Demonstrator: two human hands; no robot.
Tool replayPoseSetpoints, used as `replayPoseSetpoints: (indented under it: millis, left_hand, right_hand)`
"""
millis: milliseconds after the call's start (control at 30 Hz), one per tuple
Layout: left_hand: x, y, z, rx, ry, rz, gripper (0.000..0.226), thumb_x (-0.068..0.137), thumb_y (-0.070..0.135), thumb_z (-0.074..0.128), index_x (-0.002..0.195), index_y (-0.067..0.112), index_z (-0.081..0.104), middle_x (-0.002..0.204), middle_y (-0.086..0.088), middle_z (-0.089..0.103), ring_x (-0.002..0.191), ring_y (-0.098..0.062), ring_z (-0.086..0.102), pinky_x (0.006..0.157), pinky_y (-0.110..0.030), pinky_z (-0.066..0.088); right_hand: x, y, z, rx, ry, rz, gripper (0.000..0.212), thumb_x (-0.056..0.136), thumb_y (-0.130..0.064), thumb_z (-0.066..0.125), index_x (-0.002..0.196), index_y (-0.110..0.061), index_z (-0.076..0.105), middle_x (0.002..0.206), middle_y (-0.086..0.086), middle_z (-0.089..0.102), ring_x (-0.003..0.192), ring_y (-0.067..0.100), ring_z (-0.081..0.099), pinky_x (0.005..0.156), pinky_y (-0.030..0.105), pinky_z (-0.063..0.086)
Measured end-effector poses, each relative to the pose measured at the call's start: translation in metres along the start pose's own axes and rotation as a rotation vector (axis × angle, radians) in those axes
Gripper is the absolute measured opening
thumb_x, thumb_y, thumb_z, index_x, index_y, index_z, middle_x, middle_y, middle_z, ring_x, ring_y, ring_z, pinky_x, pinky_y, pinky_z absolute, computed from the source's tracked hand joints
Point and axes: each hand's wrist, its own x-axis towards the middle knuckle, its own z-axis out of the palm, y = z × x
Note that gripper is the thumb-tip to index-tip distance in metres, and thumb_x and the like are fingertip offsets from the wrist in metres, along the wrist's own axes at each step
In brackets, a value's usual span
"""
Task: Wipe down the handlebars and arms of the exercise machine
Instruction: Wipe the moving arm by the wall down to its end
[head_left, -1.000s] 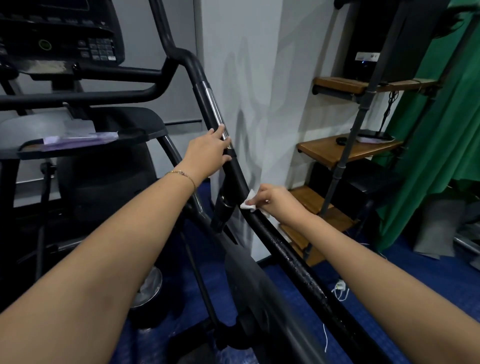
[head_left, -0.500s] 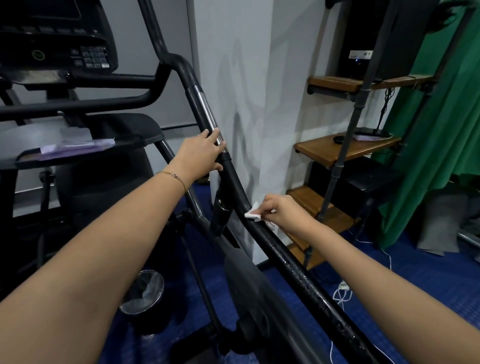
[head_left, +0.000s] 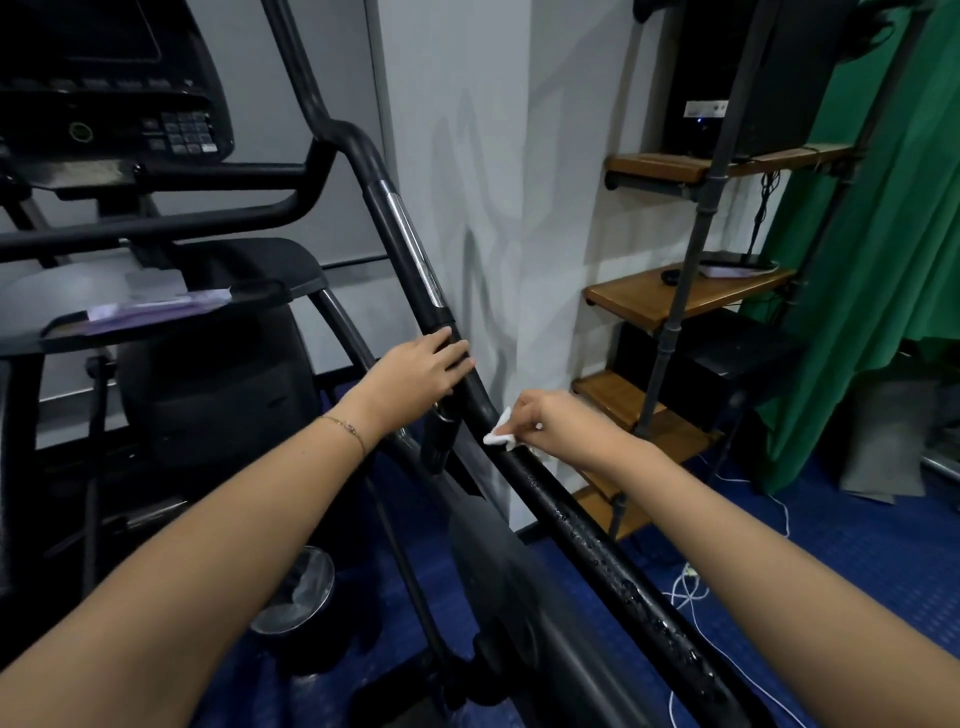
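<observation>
Blue carpet (head_left: 857, 545) and a white wall column (head_left: 493, 156) are seen behind the exercise machine (head_left: 218, 395). Its black arm (head_left: 597, 545), beaded with droplets, is seen running diagonally through the centre. The left hand (head_left: 421, 371) is laid across the arm, fingers nearly straight. A white wipe (head_left: 497, 437) is pinched by the right hand (head_left: 550, 421) and held against the arm just below.

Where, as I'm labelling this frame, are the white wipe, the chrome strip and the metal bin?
white wipe (head_left: 497, 435), head view, its folded middle.
chrome strip (head_left: 414, 245), head view, halfway along its length.
metal bin (head_left: 298, 592), head view, its shiny top.
</observation>
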Motion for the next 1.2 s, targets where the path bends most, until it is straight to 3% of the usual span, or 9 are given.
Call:
replayPoseSetpoints:
  millis: [133,233,400,567,700,800,900,1100,1200]
  left_hand:
    - [0.007,-0.004,-0.004,-0.007,0.01,0.04,0.044,0.054,0.022,0.089,0.094,0.009,0.074,0.09,-0.005,0.07,0.081,-0.026,0.066,0.052,-0.028,0.055]
    - [0.006,-0.005,-0.003,-0.074,-0.012,-0.021,0.041,0.063,0.019,0.085,0.099,0.008,0.072,0.096,-0.007,0.068,0.091,-0.027,0.065,0.052,-0.031,0.055]
    - [0.01,-0.002,-0.002,-0.154,-0.097,-0.083,0.035,0.093,0.018,0.055,0.126,0.007,0.053,0.129,-0.009,0.05,0.126,-0.028,0.04,0.071,-0.035,0.056]
    - [0.011,-0.003,-0.004,-0.154,-0.137,-0.073,0.036,0.095,0.021,0.051,0.129,0.009,0.049,0.132,-0.007,0.045,0.129,-0.025,0.033,0.076,-0.034,0.056]
    - [0.014,-0.004,-0.005,-0.156,-0.143,-0.06,0.037,0.096,0.021,0.05,0.131,0.01,0.048,0.133,-0.006,0.044,0.13,-0.024,0.033,0.074,-0.031,0.054]
    - [0.014,-0.003,-0.004,-0.127,-0.151,-0.056,0.037,0.098,0.023,0.046,0.133,0.011,0.044,0.135,-0.004,0.041,0.131,-0.022,0.031,0.076,-0.028,0.053]
    - [0.013,-0.004,0.001,-0.136,-0.134,-0.058,0.036,0.097,0.022,0.048,0.131,0.01,0.048,0.133,-0.006,0.045,0.128,-0.024,0.035,0.077,-0.03,0.053]
    - [0.018,-0.012,-0.004,-0.081,-0.13,0.022,0.033,0.092,0.028,0.057,0.122,0.014,0.054,0.12,-0.003,0.051,0.111,-0.022,0.048,0.081,-0.028,0.047]
    - [0.021,-0.026,-0.007,0.04,-0.095,0.09,0.027,0.08,0.009,0.068,0.105,0.013,0.06,0.106,-0.006,0.057,0.093,-0.023,0.056,0.082,-0.031,0.049]
  right_hand:
    - [-0.004,0.001,0.0,0.035,-0.041,0.0,0.026,0.089,-0.008,0.058,0.113,-0.011,0.068,0.109,0.012,0.057,0.099,0.022,0.055,0.075,0.016,0.033]
    - [-0.007,0.003,-0.001,0.062,-0.046,0.02,0.024,0.088,-0.009,0.06,0.111,-0.012,0.069,0.108,0.011,0.058,0.099,0.022,0.055,0.079,0.02,0.036]
    - [-0.001,0.0,0.006,0.055,0.047,0.023,0.022,0.087,-0.004,0.06,0.104,-0.01,0.072,0.102,0.012,0.06,0.094,0.025,0.058,0.079,0.024,0.04]
    - [-0.019,0.004,-0.002,0.063,0.009,0.035,0.02,0.087,-0.007,0.061,0.103,-0.011,0.072,0.092,0.008,0.06,0.087,0.021,0.056,0.075,0.026,0.041]
    - [-0.005,-0.005,0.001,0.024,0.05,0.024,0.024,0.088,-0.002,0.056,0.105,-0.011,0.072,0.096,0.012,0.061,0.088,0.024,0.057,0.071,0.023,0.037]
    - [-0.008,-0.004,0.001,0.0,0.057,0.014,0.024,0.087,-0.001,0.056,0.103,-0.01,0.072,0.088,0.005,0.056,0.083,0.02,0.054,0.064,0.014,0.034]
    - [-0.019,-0.004,-0.002,0.01,0.039,0.004,0.024,0.086,0.001,0.058,0.103,-0.009,0.072,0.079,-0.004,0.05,0.079,0.012,0.048,0.064,0.007,0.033]
    - [-0.002,-0.007,0.001,-0.034,0.037,0.031,0.027,0.088,-0.002,0.056,0.108,-0.013,0.07,0.097,0.01,0.059,0.092,0.025,0.057,0.07,0.018,0.032]
    - [-0.014,-0.008,-0.002,-0.106,-0.011,-0.019,0.027,0.09,-0.005,0.055,0.112,-0.012,0.069,0.101,0.011,0.058,0.094,0.024,0.055,0.069,0.016,0.026]
